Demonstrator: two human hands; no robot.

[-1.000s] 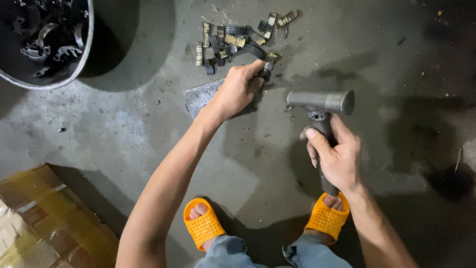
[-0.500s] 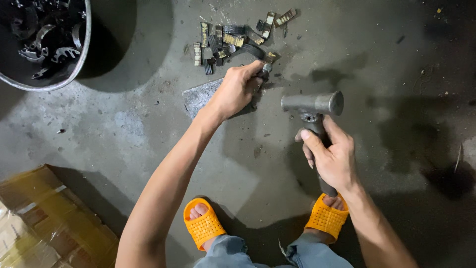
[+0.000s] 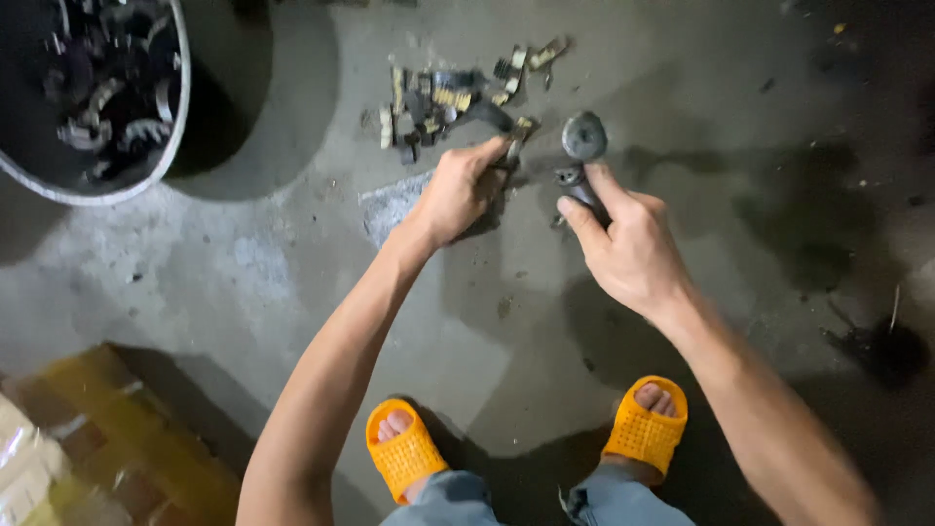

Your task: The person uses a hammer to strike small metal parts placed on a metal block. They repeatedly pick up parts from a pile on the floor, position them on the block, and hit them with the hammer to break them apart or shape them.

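Your right hand is clenched around the handle of a hammer. Its long axis runs up and away from you, nearly straight at the camera, so the round head faces the lens just beside the scrap pile on the concrete floor. Your left hand grips a dark metal piece at the pile's near edge, over a flat grey plate. A bucket of scrap stands well apart, far left.
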